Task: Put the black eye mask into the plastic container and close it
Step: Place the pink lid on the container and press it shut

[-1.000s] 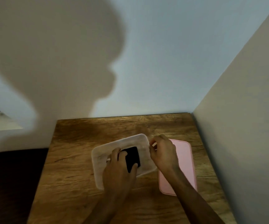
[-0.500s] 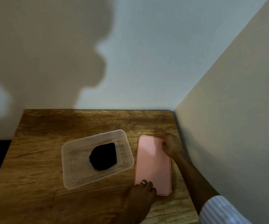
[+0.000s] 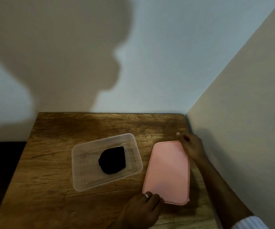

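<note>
Your black eye mask (image 3: 112, 160) sits folded up inside the clear plastic container (image 3: 134, 172), off to the side of your left fingers (image 3: 151, 195) and well apart from them. That part looks done. Now the box needs its top.

The pink lid (image 3: 167, 172) lies flat on the desk (image 3: 54, 187), just beside the container. Your left hand (image 3: 141, 209) is at the near corner of the lid. Its fingers are curled and touch the edge, but I cannot tell if they have a real hold on it. Your right hand (image 3: 192, 147) is at the far corner. Its fingers are bent down onto that edge too, and I cannot tell if they are pinching it or only resting there.

The lid looks thin and light, and I think it will bend a bit if you lift it by one corner only. So hold it at both ends, the way your hands are set now. It may be a little slippery, so pinch the rim.

The container looks light too, and it could slide on the desk when you push the lid down. Press gently at the corners. The mask is soft and will squash flat, so it should not get in the way.
</note>
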